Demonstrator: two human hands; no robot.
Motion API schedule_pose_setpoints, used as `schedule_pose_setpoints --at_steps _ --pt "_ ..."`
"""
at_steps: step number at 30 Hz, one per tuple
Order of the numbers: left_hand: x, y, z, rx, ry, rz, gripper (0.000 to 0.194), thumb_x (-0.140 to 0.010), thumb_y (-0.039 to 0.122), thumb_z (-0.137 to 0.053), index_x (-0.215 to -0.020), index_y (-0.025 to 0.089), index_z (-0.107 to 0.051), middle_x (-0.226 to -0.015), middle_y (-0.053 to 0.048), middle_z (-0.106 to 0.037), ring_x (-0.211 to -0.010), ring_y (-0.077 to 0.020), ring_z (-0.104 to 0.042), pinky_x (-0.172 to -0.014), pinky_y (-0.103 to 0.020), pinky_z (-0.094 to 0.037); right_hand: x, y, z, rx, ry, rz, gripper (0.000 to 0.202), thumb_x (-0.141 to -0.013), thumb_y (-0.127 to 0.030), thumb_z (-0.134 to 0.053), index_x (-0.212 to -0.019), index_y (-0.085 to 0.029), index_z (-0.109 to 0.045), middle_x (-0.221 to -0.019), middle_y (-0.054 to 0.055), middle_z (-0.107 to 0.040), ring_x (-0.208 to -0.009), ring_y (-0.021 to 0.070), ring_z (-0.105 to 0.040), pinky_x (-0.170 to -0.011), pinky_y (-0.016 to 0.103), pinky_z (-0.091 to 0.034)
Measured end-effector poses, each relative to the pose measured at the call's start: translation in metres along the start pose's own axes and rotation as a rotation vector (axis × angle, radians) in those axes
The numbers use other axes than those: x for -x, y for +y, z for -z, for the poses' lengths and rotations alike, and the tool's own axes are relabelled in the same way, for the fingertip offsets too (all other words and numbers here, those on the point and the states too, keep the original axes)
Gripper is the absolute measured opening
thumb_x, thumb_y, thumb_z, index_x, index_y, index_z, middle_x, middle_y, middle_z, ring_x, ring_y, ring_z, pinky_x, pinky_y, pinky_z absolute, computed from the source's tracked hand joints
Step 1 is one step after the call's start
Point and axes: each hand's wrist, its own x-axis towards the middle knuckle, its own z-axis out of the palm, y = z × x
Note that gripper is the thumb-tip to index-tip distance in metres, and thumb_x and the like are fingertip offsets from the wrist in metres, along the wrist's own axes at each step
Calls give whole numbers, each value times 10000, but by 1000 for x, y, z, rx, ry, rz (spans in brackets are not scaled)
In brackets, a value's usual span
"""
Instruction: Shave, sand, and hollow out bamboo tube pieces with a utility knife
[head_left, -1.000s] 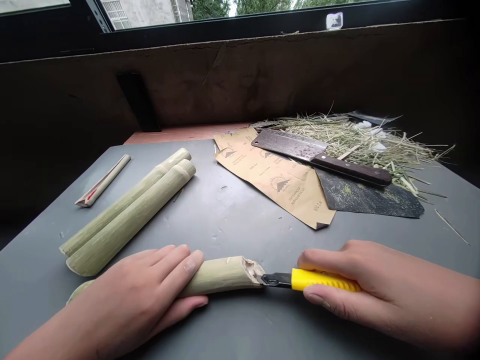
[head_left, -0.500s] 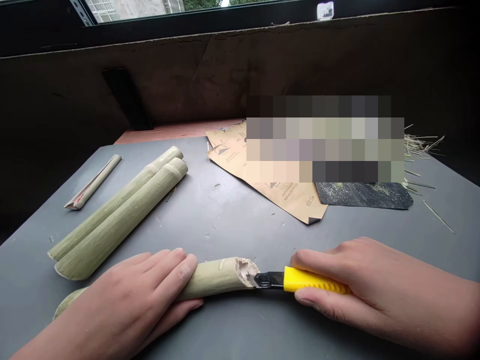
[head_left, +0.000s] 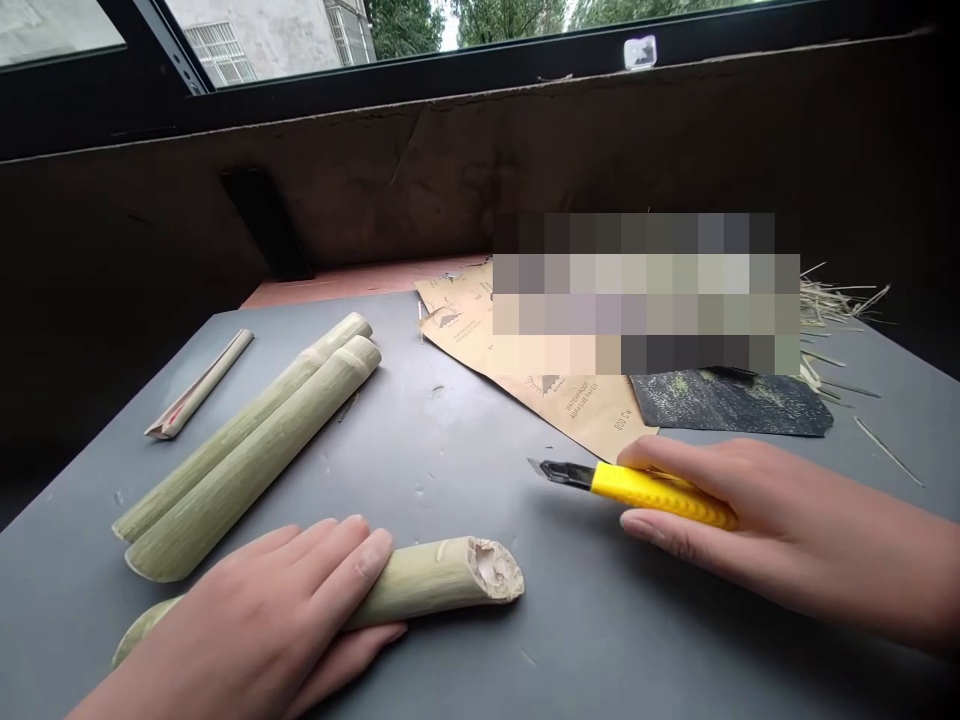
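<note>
Under my left hand (head_left: 277, 600) lies a green bamboo piece (head_left: 427, 575), gripped against the grey table. Its slanted right end faces up and shows a rough, pale, partly hollow inside. My right hand (head_left: 720, 510) is closed round a yellow utility knife (head_left: 652, 492) with a black tip holder. The short blade points left, up and to the right of the bamboo's cut end, without touching it.
Two long bamboo pieces (head_left: 259, 450) lie side by side at the left of the grey table (head_left: 465, 420). Beyond them is a thin split piece (head_left: 202, 385). Brown abrasive paper (head_left: 555, 400), a dark sheet (head_left: 735, 402) and bamboo slivers (head_left: 847, 300) lie at the right; a blurred patch hides part.
My right hand has drawn the knife away from the bamboo's cut end, up and to the right. My left hand keeps its hold. The view has tilted up slightly.
</note>
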Motion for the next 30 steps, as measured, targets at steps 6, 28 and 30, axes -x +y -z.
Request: schedule_pose_setpoints --at_steps 6,28,30 --pt "0 4 0 -38 -5 3 285 -1023 413 -376 -1055 200 -563 -977 -73 -680 -681 -195 -616 -574 -324 -416 1 1 -21 83 180 215 476 -834 -124 -439 -1299 -222 -469 -1119 94 -686 -860 232 -692 -695 322 -522" --pt "-4 10 5 83 -220 116 220 -975 404 -462 -939 211 -561 -899 -29 -620 -748 -243 -591 -638 -383 -443 -244 -61 87 637 86 -7 318 -976 -364 -601 -1249 -202 -612 -1291 92 -611 -1073 231 -633 -903 439 -550" --pt "-4 9 6 93 -235 129 211 -969 410 -478 -942 217 -560 -912 -26 -628 -765 -244 -592 -645 -382 -438 -284 -63 82 655 79 -69 326 -972 -356 -610 -1259 -201 -605 -1294 94 -608 -1068 227 -636 -892 434 -557"
